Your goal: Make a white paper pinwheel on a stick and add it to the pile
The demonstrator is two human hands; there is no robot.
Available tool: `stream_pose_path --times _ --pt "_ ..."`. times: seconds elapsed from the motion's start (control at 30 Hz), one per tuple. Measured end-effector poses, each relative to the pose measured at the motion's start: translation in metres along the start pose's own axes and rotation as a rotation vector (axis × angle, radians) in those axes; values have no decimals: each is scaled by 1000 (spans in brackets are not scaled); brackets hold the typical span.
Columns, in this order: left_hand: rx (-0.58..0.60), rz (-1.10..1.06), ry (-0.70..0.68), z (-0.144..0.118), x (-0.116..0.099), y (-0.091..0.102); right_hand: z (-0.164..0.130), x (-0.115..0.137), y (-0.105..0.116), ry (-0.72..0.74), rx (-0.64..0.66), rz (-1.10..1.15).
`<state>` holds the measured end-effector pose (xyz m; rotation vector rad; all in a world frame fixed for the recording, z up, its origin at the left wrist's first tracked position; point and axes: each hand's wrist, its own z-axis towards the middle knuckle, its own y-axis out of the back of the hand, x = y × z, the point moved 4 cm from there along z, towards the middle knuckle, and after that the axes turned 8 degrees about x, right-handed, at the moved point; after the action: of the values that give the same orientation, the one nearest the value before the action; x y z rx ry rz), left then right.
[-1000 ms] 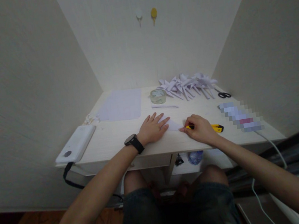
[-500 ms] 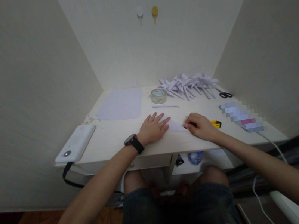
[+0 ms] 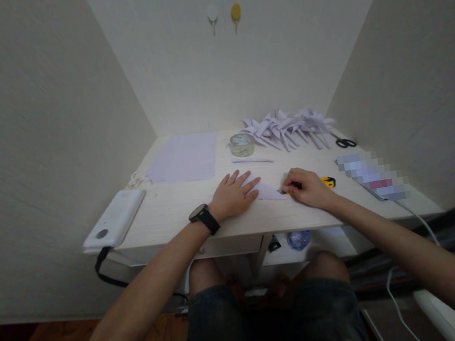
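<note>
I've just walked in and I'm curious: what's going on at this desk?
A person's left hand lies flat on a piece of white paper. The right hand holds a yellow-and-black utility knife by the paper's right-hand corner. Behind them are a tape roll, a thin white stick and a heap of paper pinwheels.

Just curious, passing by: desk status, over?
Left grip flat on pointed white paper. Right grip closed on yellow-black cutter. Transparent tape roll behind, apart.
</note>
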<state>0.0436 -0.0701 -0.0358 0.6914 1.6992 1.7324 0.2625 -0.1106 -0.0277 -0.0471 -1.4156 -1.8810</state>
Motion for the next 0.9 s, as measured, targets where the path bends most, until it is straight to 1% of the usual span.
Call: stream_pose_path --times 0.2,0.47,0.8,0.9 --pt "3 -33 2 0 1 0 -11 -1 8 19 -21 15" --pt "6 -34 19 0 0 1 -17 -5 14 22 -11 8" --pt "12 -30 12 0 1 0 -42 -18 31 -33 -4 41" --pt "8 -39 5 0 1 2 -48 -23 33 -57 -21 -3"
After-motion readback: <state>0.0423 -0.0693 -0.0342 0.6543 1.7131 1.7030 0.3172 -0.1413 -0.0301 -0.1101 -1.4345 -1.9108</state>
